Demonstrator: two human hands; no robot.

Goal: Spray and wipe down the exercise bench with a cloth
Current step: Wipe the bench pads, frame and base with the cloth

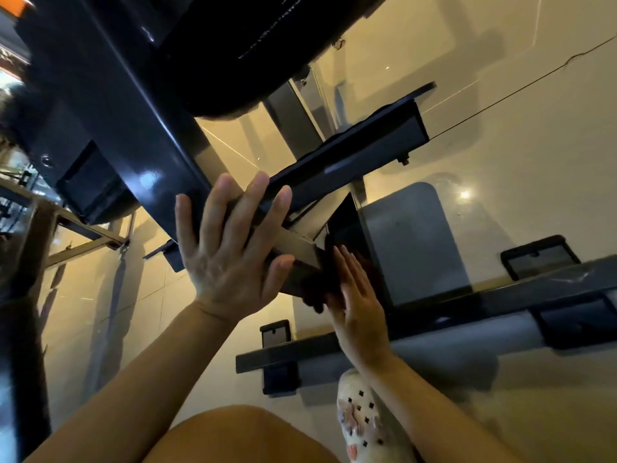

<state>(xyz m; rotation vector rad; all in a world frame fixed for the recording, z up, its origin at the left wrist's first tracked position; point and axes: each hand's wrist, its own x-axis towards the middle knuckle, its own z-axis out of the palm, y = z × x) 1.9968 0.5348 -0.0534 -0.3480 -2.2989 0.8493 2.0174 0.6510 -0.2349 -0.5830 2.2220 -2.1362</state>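
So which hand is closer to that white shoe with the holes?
Right. The right hand is just above the shoe, its wrist almost over the toe. The left hand is farther up and to the left, pressed on the bench frame.

Dim, warm yellowish light fills the frame; the glossy floor [500, 95] throws back a small bright glare spot at centre right and soft shadows of the frame; the dark bench [110, 105] metal carries bluish highlights at left; straight lines bow near the edges; upper left is smeared and overexposed.
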